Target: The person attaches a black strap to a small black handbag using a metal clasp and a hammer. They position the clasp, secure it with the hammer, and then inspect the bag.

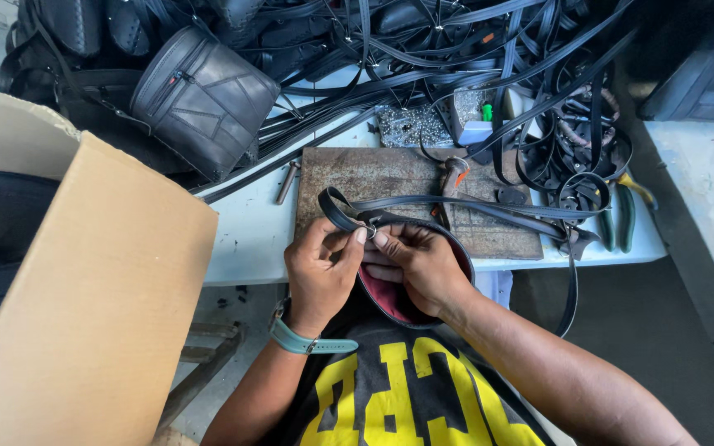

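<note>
One open cardboard box (84, 281) fills the left side, one white table (249, 239) lies beyond it carrying one rusty metal plate (406, 177), one finished black bag (204, 95), one hammer (449, 183) and a heap of black straps too tangled to count. One black pouch with red lining (394, 297) rests at the table's near edge against the person's chest, its mouth facing up. Its one long black strap (489, 211) runs left to right across the plate, while the left hand (320, 268) and right hand (419, 260), both closed, pinch one small metal ring (370, 230) at the strap's left end.
</note>
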A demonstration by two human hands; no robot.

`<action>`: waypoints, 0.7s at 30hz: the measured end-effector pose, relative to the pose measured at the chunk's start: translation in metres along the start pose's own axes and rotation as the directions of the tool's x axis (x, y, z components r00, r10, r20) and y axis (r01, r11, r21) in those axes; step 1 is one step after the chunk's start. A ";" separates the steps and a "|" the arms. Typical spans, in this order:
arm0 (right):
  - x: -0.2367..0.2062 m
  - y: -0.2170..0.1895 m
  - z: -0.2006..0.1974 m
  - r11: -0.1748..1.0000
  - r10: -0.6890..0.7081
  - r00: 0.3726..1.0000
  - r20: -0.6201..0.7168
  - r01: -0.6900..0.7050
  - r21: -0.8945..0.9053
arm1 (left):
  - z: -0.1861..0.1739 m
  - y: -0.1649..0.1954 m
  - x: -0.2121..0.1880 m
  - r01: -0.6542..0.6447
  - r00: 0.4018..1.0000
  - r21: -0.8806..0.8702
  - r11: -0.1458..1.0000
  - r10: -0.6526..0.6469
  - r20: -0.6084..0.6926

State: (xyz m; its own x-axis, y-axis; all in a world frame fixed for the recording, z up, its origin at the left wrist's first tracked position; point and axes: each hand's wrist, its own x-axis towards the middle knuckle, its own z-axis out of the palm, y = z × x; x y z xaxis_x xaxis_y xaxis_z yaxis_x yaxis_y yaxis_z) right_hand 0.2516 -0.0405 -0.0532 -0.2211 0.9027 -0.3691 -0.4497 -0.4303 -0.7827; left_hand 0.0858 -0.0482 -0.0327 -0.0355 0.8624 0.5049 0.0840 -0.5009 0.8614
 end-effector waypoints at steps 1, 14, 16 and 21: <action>0.001 0.000 0.000 1.000 0.002 1.000 0.009 -0.002 0.009 | 0.000 0.000 0.001 -0.013 1.000 0.006 1.000 0.013 -0.007; 0.005 -0.001 0.001 0.999 -0.026 1.000 0.012 0.026 -0.034 | 0.001 0.008 0.007 0.028 0.999 0.088 0.996 -0.025 -0.027; 0.005 -0.002 0.001 1.000 0.001 1.000 -0.001 -0.001 -0.028 | 0.001 0.006 0.007 0.064 0.998 -0.006 0.998 -0.065 -0.027; 0.005 -0.003 0.002 0.995 -0.033 0.999 -0.005 0.032 -0.091 | 0.002 0.009 0.004 0.017 1.000 0.060 0.998 -0.017 -0.012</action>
State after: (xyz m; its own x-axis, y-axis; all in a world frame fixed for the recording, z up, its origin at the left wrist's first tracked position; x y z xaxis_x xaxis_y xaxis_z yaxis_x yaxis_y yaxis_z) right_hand 0.2506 -0.0351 -0.0518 -0.2017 0.9162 -0.3461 -0.3759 -0.3988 -0.8365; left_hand 0.0880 -0.0493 -0.0235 -0.0487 0.8697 0.4911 0.1426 -0.4806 0.8652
